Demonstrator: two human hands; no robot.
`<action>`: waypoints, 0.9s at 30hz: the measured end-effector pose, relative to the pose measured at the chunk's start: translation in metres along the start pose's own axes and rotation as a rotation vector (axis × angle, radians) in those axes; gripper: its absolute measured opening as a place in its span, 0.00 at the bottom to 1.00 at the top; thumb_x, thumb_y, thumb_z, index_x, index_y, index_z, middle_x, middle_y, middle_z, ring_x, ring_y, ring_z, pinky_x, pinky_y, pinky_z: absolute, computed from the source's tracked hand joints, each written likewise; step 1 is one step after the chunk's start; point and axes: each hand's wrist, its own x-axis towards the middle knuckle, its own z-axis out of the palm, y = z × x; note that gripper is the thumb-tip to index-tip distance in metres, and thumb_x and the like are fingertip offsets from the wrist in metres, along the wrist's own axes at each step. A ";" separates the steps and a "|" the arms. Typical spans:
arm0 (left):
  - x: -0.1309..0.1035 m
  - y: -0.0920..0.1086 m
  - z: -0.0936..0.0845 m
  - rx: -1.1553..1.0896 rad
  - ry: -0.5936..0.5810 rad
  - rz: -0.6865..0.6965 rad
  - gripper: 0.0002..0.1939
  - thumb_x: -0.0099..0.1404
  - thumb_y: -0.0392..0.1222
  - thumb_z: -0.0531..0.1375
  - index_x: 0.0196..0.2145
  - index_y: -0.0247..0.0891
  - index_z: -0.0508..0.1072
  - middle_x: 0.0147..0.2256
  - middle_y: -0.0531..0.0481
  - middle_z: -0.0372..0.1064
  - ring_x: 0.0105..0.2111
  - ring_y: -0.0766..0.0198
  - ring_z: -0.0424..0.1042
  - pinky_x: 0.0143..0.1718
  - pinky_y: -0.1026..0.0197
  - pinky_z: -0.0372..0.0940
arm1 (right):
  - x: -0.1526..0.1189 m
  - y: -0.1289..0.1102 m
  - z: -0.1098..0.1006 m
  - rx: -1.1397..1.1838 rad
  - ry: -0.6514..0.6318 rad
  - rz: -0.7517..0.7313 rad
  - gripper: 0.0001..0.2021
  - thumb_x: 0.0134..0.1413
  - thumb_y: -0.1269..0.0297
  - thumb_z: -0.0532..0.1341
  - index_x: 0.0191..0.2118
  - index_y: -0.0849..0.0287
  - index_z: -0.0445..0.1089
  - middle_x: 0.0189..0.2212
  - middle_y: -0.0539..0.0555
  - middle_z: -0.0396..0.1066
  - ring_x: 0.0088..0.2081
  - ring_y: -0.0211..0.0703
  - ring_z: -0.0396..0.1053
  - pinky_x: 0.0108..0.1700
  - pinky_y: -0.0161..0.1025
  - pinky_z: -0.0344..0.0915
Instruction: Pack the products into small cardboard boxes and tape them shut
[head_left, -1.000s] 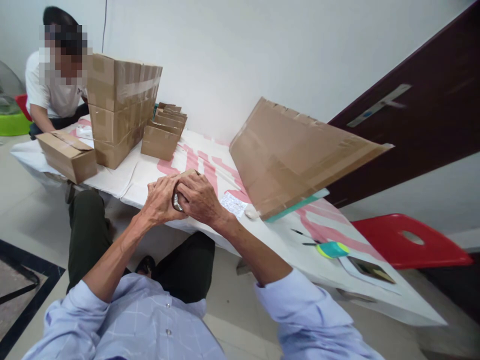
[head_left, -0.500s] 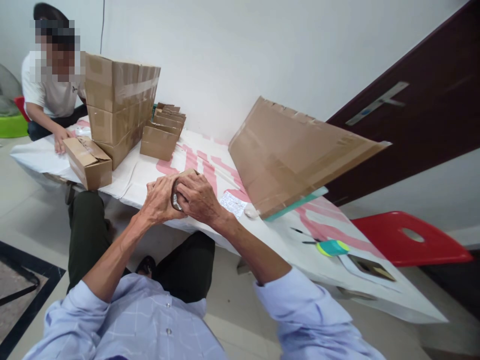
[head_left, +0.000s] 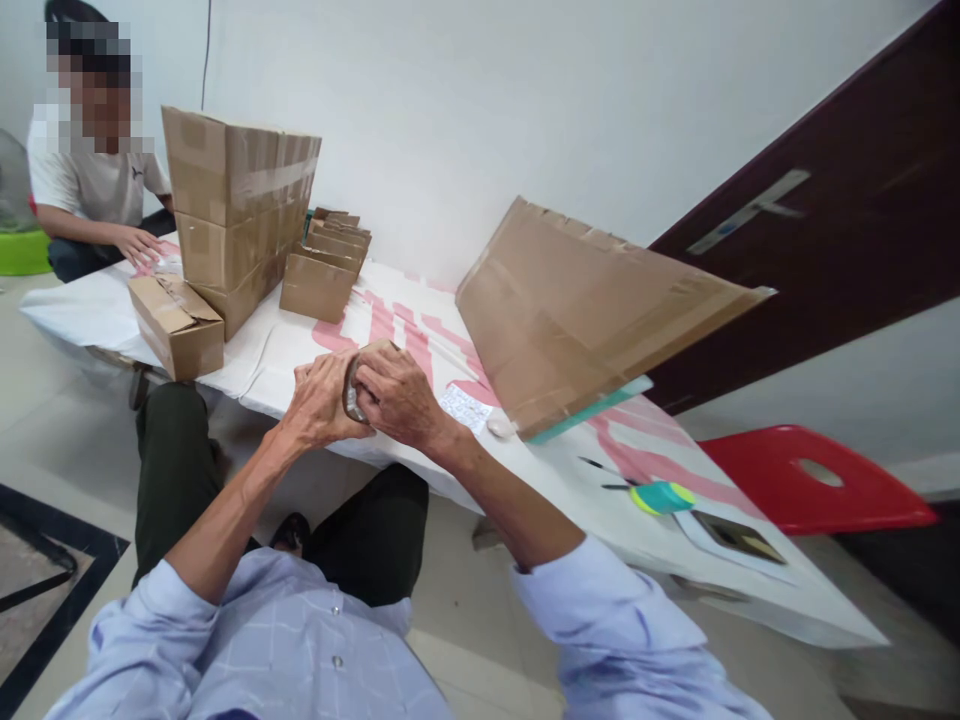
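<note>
Above the table's near edge, I hold a roll of what looks like brown packing tape (head_left: 351,392), mostly covered by my fingers. My left hand (head_left: 324,398) wraps round its left side, closed on it. Across its face lies my right hand (head_left: 397,395), fingers bent and pressed at the roll's middle; the fingertips are partly hidden. Beneath my hands is a white cloth (head_left: 259,365) with pink markings. To the right of them lies a sheet of paper with writing (head_left: 465,408), beside a small whitish lump (head_left: 500,424).
Stacked cartons (head_left: 247,200) stand at the left, with a smaller box (head_left: 176,325) in front and open cardboard pieces (head_left: 322,280) behind. A large cardboard sheet (head_left: 592,320) leans back right. Further right are a teal-yellow tape roll (head_left: 661,498), phone (head_left: 739,537) and red stool (head_left: 817,480). A co-worker (head_left: 97,190) sits far left.
My hands hold almost the same pose on the roll. The co-worker has shifted left and back, and that person's hand has moved away from the small box.
</note>
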 end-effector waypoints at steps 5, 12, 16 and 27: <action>0.001 -0.001 0.001 0.027 -0.014 -0.030 0.51 0.49 0.47 0.76 0.67 0.42 0.63 0.62 0.38 0.72 0.64 0.37 0.68 0.63 0.40 0.61 | -0.002 0.003 0.000 0.024 0.042 -0.012 0.10 0.66 0.75 0.55 0.37 0.56 0.72 0.41 0.60 0.74 0.46 0.54 0.65 0.53 0.48 0.62; 0.001 0.002 -0.002 0.011 -0.016 -0.015 0.49 0.49 0.46 0.75 0.66 0.43 0.64 0.60 0.38 0.73 0.63 0.38 0.70 0.63 0.40 0.61 | 0.000 0.002 0.001 0.001 0.011 -0.005 0.10 0.65 0.74 0.56 0.35 0.55 0.71 0.41 0.60 0.73 0.47 0.55 0.62 0.52 0.49 0.62; 0.001 0.001 -0.001 0.014 -0.016 -0.010 0.49 0.48 0.46 0.75 0.66 0.44 0.64 0.61 0.38 0.72 0.64 0.38 0.69 0.63 0.40 0.61 | 0.003 0.002 0.002 0.016 0.017 0.012 0.09 0.62 0.76 0.57 0.36 0.57 0.73 0.40 0.61 0.74 0.48 0.56 0.62 0.53 0.51 0.63; 0.002 -0.001 0.000 0.044 -0.032 -0.029 0.49 0.48 0.49 0.76 0.66 0.42 0.64 0.60 0.38 0.72 0.63 0.36 0.69 0.61 0.40 0.62 | -0.005 0.006 -0.004 0.106 0.045 -0.018 0.12 0.65 0.76 0.57 0.38 0.56 0.77 0.43 0.60 0.75 0.48 0.54 0.66 0.55 0.51 0.65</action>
